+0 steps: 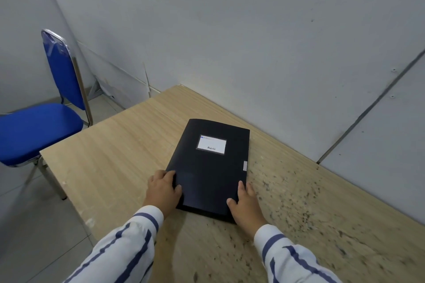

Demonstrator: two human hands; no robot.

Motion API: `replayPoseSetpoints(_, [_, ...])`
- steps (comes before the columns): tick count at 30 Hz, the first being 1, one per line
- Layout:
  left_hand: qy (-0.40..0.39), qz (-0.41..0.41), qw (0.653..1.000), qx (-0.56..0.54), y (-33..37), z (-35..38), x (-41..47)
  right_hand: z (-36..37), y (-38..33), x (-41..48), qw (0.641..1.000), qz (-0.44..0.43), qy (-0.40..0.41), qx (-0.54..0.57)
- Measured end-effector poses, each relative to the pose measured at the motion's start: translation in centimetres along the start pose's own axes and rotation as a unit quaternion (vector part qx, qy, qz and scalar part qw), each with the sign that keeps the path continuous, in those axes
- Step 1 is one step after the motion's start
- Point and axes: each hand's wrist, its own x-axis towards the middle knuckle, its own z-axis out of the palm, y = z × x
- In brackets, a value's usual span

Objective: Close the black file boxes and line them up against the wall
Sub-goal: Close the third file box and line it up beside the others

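Note:
One black file box [210, 167] lies flat on the wooden table [110, 163], its lid down and a white label facing up. Its far end points toward the grey wall [253, 41], a short gap away from it. My left hand [163, 189] grips the near left corner of the box, fingers curled over the edge. On the near right corner rests my right hand [245, 204], thumb on the lid and fingers down the side. A small grey clasp tab shows on the box's right edge.
A blue padded chair [39, 128] with a metal frame stands off the table's left end. Dark specks and stains cover the right part of the tabletop. Flat grey sheets lean against the wall on the floor behind the table.

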Motion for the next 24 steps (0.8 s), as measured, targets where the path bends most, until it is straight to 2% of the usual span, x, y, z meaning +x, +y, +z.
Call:
replayPoseSetpoints(3, [-0.034,-0.081,0.992,-0.086,-0.5,-0.6,0.9,0.0,0.3,-0.2,1.000,0.003,-0.008,0.027])
replayPoseSetpoints(8, [-0.070,-0.102,0.980,-0.157,-0.7,-0.9,1.0,-0.3,0.6,-1.0,0.994,0.026,0.003,0.110])
replayPoseSetpoints(15, [-0.073,-0.059,0.972,-0.217,1.8,0.6,-1.9,-2.3,3.9,-3.8,0.986,0.052,0.004,0.156])
replayPoseSetpoints(24, [-0.140,0.037,0.971,-0.188,10.3,7.3,-6.3,-7.5,13.0,-10.2,0.961,0.139,0.107,0.215])
